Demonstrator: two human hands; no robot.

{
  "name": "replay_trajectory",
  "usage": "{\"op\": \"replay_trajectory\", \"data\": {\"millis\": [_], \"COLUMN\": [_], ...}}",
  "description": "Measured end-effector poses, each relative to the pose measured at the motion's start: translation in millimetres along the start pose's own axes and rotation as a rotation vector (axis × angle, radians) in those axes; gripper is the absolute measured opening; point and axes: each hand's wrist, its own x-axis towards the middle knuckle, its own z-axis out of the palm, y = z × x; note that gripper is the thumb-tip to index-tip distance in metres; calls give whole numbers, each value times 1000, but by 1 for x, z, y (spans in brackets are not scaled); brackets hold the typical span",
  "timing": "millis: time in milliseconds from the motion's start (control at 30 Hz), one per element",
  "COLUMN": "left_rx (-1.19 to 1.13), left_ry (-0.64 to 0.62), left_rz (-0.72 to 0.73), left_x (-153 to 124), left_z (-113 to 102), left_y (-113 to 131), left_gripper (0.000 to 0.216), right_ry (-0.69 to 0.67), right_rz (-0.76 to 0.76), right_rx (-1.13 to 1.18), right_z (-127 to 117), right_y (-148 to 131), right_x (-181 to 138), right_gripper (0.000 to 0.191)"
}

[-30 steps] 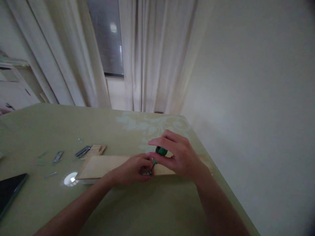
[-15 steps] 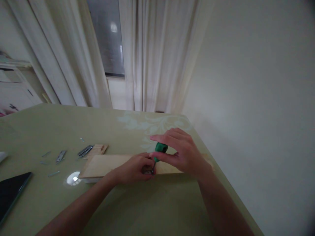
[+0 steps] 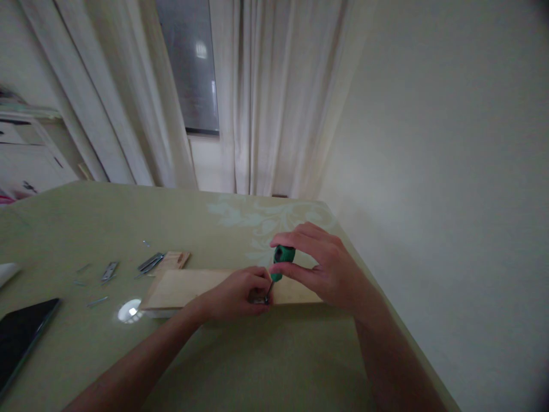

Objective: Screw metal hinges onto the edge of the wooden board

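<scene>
A pale wooden board [image 3: 184, 286] lies flat on the green table [image 3: 266, 360]. My right hand [image 3: 323, 269] pinches the green handle of a small screwdriver [image 3: 281, 260], its tip pointing down at the board's near edge. My left hand [image 3: 234, 294] rests on the board with fingers curled around a small metal piece [image 3: 257, 297] right under the screwdriver tip. What exactly the metal piece is I cannot make out.
A smaller wooden piece [image 3: 174, 260] and several metal plates and screws [image 3: 109, 270] lie to the left of the board. A dark tablet [image 3: 21, 335] sits at the left edge. The wall runs close along the table's right side; curtains hang behind.
My right hand has shifted its fingers around the green handle and the screwdriver stands more upright. The left hand stays in place on the board.
</scene>
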Motion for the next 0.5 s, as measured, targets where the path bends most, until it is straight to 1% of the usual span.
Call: {"op": "replay_trajectory", "data": {"millis": [67, 167, 233, 267, 333, 367, 433, 500], "left_rx": [-12, -23, -14, -9, 1, 3, 3, 1], "left_ry": [1, -1, -6, -5, 4, 6, 6, 2], "left_rz": [-1, -4, -5, -5, -2, 0, 4, 4], "left_x": [0, -1, 0, 0, 0, 0, 0, 0], "left_z": [1, 2, 2, 1, 1, 1, 1, 1], "left_y": [-1, -3, -3, -3, -2, -2, -1, -1], "left_gripper": [9, 9, 11, 11, 11, 12, 12, 13], "right_ry": [-39, -115, -141, -125, -33, 30, 120, 124], "right_rz": [0, -25, -54, -57, -41, -31, -23, -35], "right_rx": [18, 140, 219, 218, 122, 50, -81, -126], "right_z": [-5, -10, -9, -6, 2, 6, 11, 11], "right_y": [-6, -10, -7, -4, 0, 1, 0, -4], "right_x": [-2, -4, -3, -2, 1, 2, 4, 3], "right_gripper": [36, 51, 46, 38, 22, 20, 28, 28]}}
